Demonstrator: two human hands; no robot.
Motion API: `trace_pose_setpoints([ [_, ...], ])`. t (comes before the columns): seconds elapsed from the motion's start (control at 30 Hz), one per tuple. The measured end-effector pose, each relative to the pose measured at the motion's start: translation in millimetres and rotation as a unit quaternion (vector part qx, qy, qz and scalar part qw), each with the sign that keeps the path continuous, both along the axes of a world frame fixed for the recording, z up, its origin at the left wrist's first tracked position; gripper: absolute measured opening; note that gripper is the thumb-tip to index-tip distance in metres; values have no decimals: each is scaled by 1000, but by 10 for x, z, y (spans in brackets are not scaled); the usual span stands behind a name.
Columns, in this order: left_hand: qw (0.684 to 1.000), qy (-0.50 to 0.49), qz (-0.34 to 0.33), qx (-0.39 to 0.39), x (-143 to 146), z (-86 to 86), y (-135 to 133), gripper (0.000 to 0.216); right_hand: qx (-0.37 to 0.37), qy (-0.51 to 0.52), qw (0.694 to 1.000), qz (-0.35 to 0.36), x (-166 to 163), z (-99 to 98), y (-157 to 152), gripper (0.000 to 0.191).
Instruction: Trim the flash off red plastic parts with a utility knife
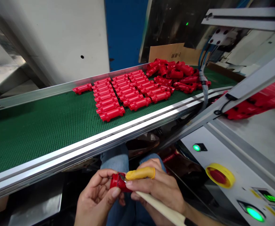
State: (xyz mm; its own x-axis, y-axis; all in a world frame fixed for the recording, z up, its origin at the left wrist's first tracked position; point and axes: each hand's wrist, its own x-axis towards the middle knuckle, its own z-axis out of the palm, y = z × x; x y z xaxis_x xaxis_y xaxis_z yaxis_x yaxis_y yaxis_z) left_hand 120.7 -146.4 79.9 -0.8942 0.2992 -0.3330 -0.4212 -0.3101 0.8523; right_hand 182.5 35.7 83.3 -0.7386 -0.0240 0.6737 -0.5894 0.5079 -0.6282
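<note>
Left hand (96,196) cupped palm-up, right hand (157,191) pinched closed just beside it, right forearm (203,219) angled in from the right.

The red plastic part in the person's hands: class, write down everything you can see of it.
The red plastic part is a glossy moulded tube, partly hidden by fingers. The left hand holds it over the person's jeans. A small metal blade, held in the right hand, touches its end.
</note>
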Motion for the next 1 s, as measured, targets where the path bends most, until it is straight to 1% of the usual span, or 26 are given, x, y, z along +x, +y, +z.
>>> trace_pose_setpoints([
  [0.07,1000,2,-1,-1,0,11,4,48,3,-3,1000,0,-2,13,-9,24],
  [0.13,1000,6,0,-4,2,18,8,47,-3,-15,1000,-5,2,29,-15,20],
  [0.2,1000,11,3,-5,2,6,3,45,-16,-48,999,-3,8,42,-11,15],
  [0.27,1000,17,-1,-4,-5,-32,-16,44,-16,-94,995,8,14,47,6,14],
  [0.33,999,26,-21,-2,-17,-87,-47,40,21,-103,994,21,12,40,29,14],
  [0.43,998,34,-44,-10,-29,-158,-92,36,112,-53,992,13,1,17,40,9],
  [0.5,998,33,-43,-19,-32,-178,-110,36,156,-34,987,-2,-4,-4,17,17],
  [0.57,999,31,-40,-19,-40,-181,-116,36,165,-20,986,-25,3,-35,-24,21],
  [0.6,999,31,-38,-15,-46,-179,-117,36,148,-6,988,-36,13,-52,-44,20],
  [0.63,999,30,-38,-9,-53,-175,-114,37,115,2,992,-44,25,-70,-61,19],
  [0.67,999,30,-37,-2,-59,-168,-109,37,63,-8,997,-48,41,-85,-71,17],
  [0.7,999,29,-38,6,-62,-157,-101,37,-9,-34,998,-45,58,-96,-72,16],
  [0.73,999,27,-37,15,-62,-140,-89,38,-92,-73,993,-32,75,-106,-64,15],
  [0.77,999,23,-30,23,-57,-119,-72,40,-178,-118,977,-13,90,-113,-46,16],
  [0.8,999,18,-18,30,-47,-93,-52,41,-258,-157,953,10,103,-121,-21,17],
  [0.87,999,5,9,39,-21,-38,-10,44,-385,-193,901,50,118,-144,36,18],
  [0.93,999,-8,25,45,0,7,25,45,-464,-199,860,79,121,-173,83,22],
  [1.0,998,-14,22,52,7,31,43,46,-508,-213,829,98,119,-200,112,26],
])
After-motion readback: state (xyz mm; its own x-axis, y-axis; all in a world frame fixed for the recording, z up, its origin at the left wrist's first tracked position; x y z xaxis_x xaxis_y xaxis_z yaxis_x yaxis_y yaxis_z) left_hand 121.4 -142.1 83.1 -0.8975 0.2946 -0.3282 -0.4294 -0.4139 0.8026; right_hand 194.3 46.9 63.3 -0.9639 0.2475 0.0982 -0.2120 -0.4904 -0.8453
